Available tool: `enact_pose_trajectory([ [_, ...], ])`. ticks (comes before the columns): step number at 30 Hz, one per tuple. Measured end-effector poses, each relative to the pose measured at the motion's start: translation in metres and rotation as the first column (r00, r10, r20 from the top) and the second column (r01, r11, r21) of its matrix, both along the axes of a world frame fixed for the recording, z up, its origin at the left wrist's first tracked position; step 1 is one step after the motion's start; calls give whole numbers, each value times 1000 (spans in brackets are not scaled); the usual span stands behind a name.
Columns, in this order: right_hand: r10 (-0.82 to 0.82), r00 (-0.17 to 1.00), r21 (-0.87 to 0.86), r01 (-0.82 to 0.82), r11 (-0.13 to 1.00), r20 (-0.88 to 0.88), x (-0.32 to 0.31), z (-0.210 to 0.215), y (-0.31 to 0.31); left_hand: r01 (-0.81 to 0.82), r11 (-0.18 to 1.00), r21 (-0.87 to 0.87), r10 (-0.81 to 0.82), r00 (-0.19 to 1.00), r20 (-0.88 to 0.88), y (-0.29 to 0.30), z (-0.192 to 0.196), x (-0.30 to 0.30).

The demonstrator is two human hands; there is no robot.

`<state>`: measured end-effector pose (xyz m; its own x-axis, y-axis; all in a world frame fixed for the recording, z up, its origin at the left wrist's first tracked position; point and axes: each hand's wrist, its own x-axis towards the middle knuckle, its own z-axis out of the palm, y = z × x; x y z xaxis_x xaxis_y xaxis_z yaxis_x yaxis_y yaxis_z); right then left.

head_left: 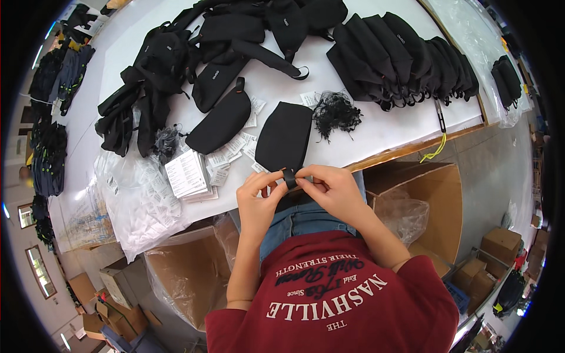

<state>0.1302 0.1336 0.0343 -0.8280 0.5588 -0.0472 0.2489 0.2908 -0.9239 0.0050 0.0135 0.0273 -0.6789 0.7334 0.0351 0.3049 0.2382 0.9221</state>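
A black fabric pouch (284, 135) lies flat at the table's near edge, its narrow end toward me. From that end comes a short black strap loop (289, 177), which both hands pinch. My left hand (258, 191) has thumb and index finger closed on the loop's left side. On its right side my right hand (332, 189) grips with thumb and fingertips. Another black pouch (220, 125) rests to the left, over small white labels (235, 145). To the right of the first pouch sits a tangle of black threads (336, 115).
Black pouches (235, 29) are heaped at the far left, with a neat row (400, 53) at the right. Thread snips (440, 116) on a yellow cord lie by the right edge. White cards (188, 175) and a plastic bag (135, 197) sit left. Cardboard boxes (432, 200) stand below the table.
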Motion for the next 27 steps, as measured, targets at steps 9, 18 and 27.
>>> enact_pose_trajectory([
  [9, -17, 998, -207, 5, 978, -56, 6, -2, 5, -70, 962, 264, 21, 983, 184, -9, -9, 1],
  [18, -229, 891, -687, -118, 717, -392, 15, -7, 17, -137, 928, 346, 28, 953, 301, -11, 15, 8],
  [27, -202, 889, -684, -154, 713, -410, 17, -2, 5, -16, 969, 246, -102, 883, 458, -11, 29, 20],
])
